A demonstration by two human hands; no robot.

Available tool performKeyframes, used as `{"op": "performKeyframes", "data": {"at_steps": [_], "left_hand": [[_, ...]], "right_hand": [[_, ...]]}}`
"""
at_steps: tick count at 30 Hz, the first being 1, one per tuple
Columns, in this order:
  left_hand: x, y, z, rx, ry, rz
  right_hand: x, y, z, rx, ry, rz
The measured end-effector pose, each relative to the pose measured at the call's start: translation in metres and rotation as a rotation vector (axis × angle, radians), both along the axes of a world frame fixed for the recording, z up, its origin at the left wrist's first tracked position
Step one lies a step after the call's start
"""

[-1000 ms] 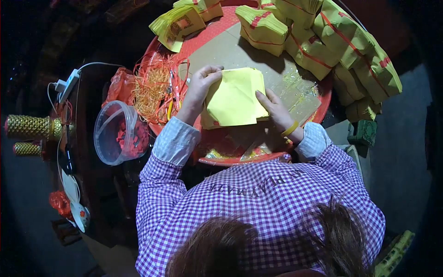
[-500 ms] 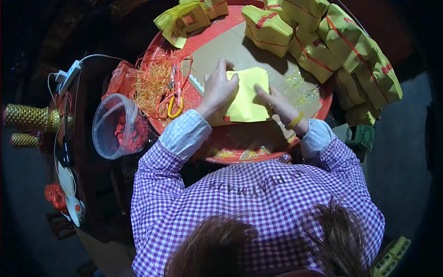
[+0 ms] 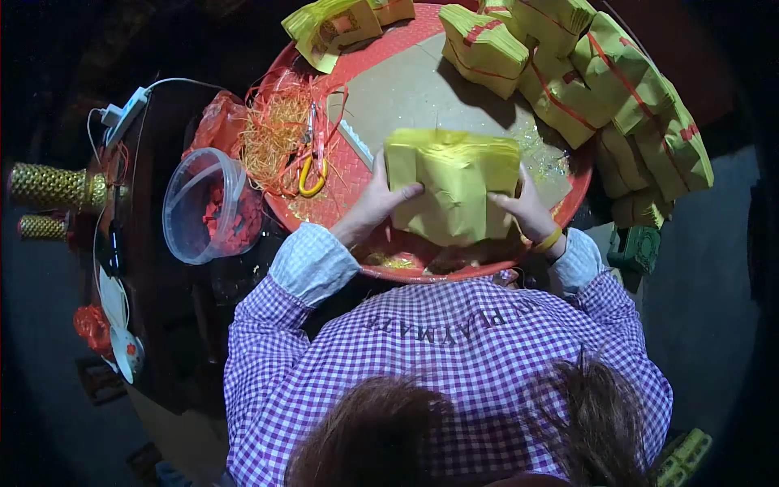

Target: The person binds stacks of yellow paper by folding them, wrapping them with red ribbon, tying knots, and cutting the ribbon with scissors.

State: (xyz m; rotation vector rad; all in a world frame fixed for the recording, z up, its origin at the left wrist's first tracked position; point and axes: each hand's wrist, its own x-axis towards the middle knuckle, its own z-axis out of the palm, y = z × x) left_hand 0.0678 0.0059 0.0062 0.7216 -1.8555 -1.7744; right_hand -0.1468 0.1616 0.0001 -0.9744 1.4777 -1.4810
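Note:
A thick stack of yellow paper stands tilted above the near part of the round red tray, its layered edges uppermost. My left hand grips the stack's left side, thumb across the front face. On the right side my right hand, with a yellow band at the wrist, holds it the same way. The fingers behind the stack are hidden. Under and beyond it lies a grey-brown board.
Tied yellow bundles are heaped at the back right, and more yellow paper is at the back left. Orange strips and yellow-handled scissors lie left of the board. Beside the tray stands a clear tub with red pieces.
The yellow paper, which lay flatter with its broad face up, is now tilted up with its layered edges showing. Both hands have moved lower and wider, onto its two sides.

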Motion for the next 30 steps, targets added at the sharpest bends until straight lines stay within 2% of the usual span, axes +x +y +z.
{"op": "performKeyframes", "data": {"at_steps": [4, 6, 8, 13, 18, 23, 25, 26, 28, 30], "left_hand": [[-0.005, 0.003, 0.014, -0.010, 0.124, -0.040], [0.018, 0.018, 0.008, 0.008, 0.132, -0.061], [0.044, 0.036, -0.011, -0.104, -0.094, -0.255], [0.036, 0.037, -0.031, -0.254, 0.085, -0.271], [0.009, 0.016, 0.000, -0.214, 0.121, -0.135], [0.005, 0.005, -0.008, -0.070, 0.035, -0.224], [0.008, -0.008, -0.010, -0.027, -0.056, -0.117], [0.004, -0.011, 0.001, -0.022, -0.058, -0.120], [-0.007, -0.018, 0.032, 0.287, -0.249, -0.053], [-0.014, -0.023, 0.018, 0.355, -0.249, -0.037]], "right_hand": [[-0.002, 0.004, 0.017, -0.141, 0.040, -0.026], [-0.005, 0.032, 0.019, 0.081, 0.025, 0.225], [-0.008, 0.047, 0.021, 0.291, 0.017, 0.480], [0.025, 0.043, 0.020, 0.056, 0.119, 0.251], [-0.005, 0.006, 0.016, -0.074, 0.389, 0.323], [-0.018, -0.005, 0.019, -0.144, 0.438, 0.388], [-0.011, -0.007, 0.036, -0.035, 0.396, 0.210], [-0.010, -0.009, 0.041, -0.030, 0.393, 0.209], [-0.011, -0.015, 0.044, 0.181, -0.187, 0.107], [-0.010, -0.019, 0.030, 0.244, -0.296, 0.079]]}}
